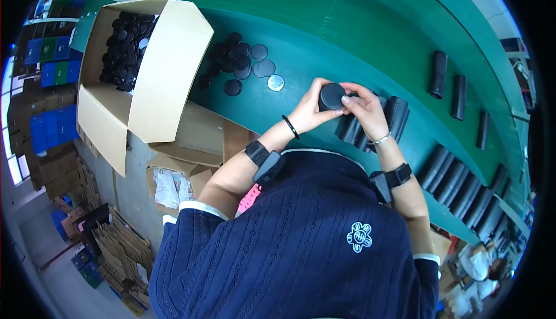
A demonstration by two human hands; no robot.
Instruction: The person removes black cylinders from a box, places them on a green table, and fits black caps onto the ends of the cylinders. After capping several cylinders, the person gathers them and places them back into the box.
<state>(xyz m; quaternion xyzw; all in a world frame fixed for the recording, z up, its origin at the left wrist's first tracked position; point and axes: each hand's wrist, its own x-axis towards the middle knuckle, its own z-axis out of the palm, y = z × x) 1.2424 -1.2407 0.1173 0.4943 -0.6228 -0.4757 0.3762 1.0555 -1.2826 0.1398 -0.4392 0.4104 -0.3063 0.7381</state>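
A black round cap (332, 97) faces up between my two hands; whether it sits on a tube beneath is hidden. My left hand (313, 109) curls round its left side, thumb along the lower edge. From the right, my right hand (368, 110) closes on it, thumb pressing near the rim. Several black textured tubes (396, 114) lie under and beside my right hand. Left of my hands, several loose black discs (241, 64) are heaped on the green table (301, 47), with one shiny silver-faced disc (275, 83) at the near side.
An opened cardboard box (168, 64) full of black discs stands at the left, flaps spread. Several black tubes (457, 183) lie in a row at the right, others (438, 74) stand apart on the green conveyor belt (370, 18) beyond. A carton with clear plastic bags (172, 187) sits below.
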